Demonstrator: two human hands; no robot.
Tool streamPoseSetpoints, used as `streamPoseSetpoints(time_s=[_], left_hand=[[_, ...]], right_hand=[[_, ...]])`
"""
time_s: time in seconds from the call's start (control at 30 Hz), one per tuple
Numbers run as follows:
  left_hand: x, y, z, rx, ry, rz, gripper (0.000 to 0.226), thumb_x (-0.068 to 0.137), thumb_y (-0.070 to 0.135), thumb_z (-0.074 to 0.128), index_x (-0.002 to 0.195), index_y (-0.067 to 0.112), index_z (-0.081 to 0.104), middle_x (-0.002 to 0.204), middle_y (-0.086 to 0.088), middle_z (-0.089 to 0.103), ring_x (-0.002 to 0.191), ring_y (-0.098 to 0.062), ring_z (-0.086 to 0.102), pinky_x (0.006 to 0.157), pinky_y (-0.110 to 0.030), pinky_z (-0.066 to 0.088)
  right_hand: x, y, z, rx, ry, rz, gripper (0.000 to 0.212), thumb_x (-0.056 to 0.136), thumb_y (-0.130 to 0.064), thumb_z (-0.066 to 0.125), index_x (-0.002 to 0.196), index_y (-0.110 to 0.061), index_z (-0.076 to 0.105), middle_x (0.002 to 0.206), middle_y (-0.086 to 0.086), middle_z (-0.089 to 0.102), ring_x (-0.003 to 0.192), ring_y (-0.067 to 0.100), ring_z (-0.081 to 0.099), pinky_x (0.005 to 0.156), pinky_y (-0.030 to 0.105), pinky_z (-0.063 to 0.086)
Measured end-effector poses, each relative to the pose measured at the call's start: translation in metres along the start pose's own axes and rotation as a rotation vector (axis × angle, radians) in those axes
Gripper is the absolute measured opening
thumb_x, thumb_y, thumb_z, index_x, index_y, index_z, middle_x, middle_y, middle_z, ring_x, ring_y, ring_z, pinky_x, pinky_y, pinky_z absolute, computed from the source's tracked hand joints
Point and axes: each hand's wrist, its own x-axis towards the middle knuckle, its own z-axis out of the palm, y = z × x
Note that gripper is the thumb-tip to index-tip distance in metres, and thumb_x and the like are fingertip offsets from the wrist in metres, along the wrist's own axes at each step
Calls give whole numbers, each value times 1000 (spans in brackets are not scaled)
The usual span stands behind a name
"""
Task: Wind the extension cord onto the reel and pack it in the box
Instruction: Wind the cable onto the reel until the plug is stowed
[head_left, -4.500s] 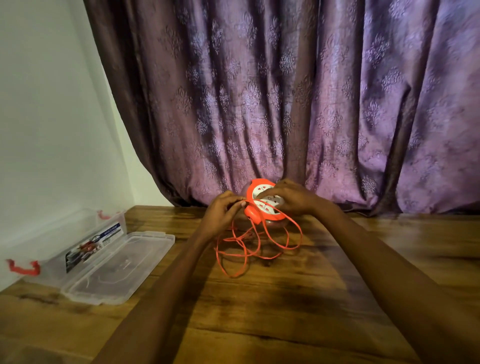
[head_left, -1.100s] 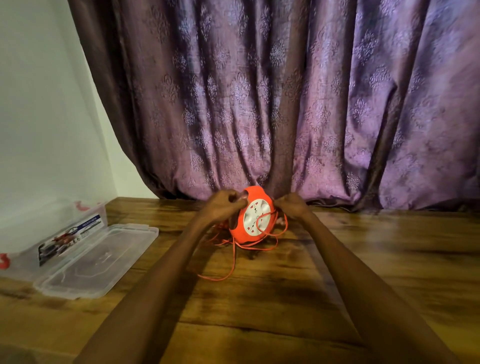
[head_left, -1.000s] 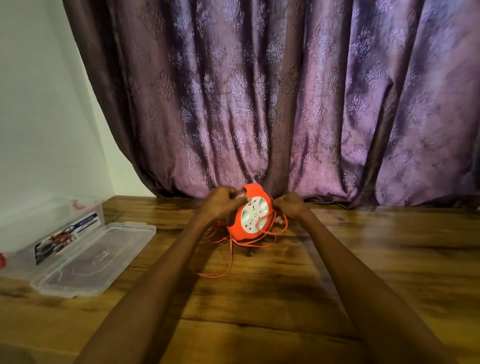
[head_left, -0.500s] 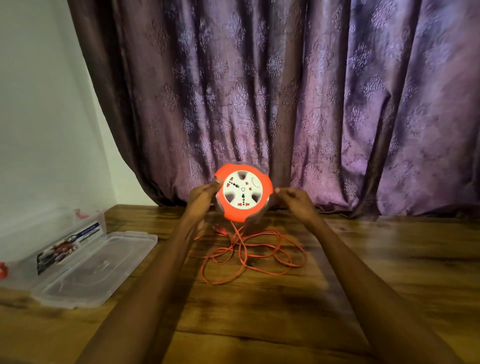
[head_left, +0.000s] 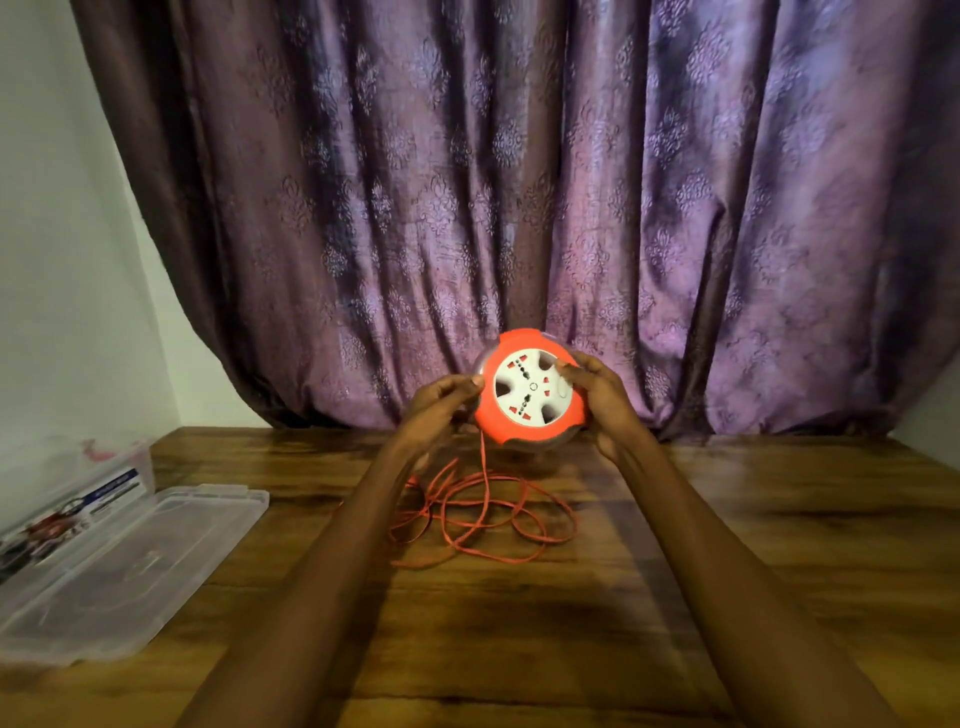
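Observation:
An orange reel (head_left: 529, 394) with a white socket face is lifted above the wooden table, its face turned towards me. My left hand (head_left: 439, 410) grips its left rim and my right hand (head_left: 597, 397) grips its right rim, thumb on the white face. A thin orange cord (head_left: 483, 514) hangs from the bottom of the reel and lies in loose loops on the table below. The clear plastic box (head_left: 88, 499) stands open at the far left against the wall.
The box's clear lid (head_left: 135, 566) lies flat on the table just right of the box. A purple patterned curtain (head_left: 519, 208) hangs behind the table's far edge. The wooden table (head_left: 519, 649) stretches bare towards me and to the right.
The reel has gone from resting on the table to being held up in both hands, face towards me. The cord now trails down from it in loose loops.

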Motion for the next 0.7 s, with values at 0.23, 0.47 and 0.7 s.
streamPoseSetpoints(time_s=[0.23,0.47,0.7], left_hand=[[6,-23,24,-43,-116,-53,9,90,13,67,98,11,67,85,-10,71,67,-18,67,64,-27,60],[13,-33,31,-144,-52,-60,12,90,13,67,100,10,65,84,-5,68,75,-14,65,66,-32,61],[22,-39,21,-207,86,-49,25,89,16,68,109,2,66,100,-15,70,88,-20,65,64,-31,59]], right_hand=[[1,4,-20,161,41,-37,76,62,-33,86,128,-3,61,129,26,61,120,42,55,105,60,40],[1,8,-22,75,77,24,59,75,-23,71,131,-10,59,126,19,64,117,40,58,101,60,44],[-6,9,-23,-1210,-21,-863,47,89,-31,57,135,-30,52,131,-1,52,120,19,48,95,34,41]])
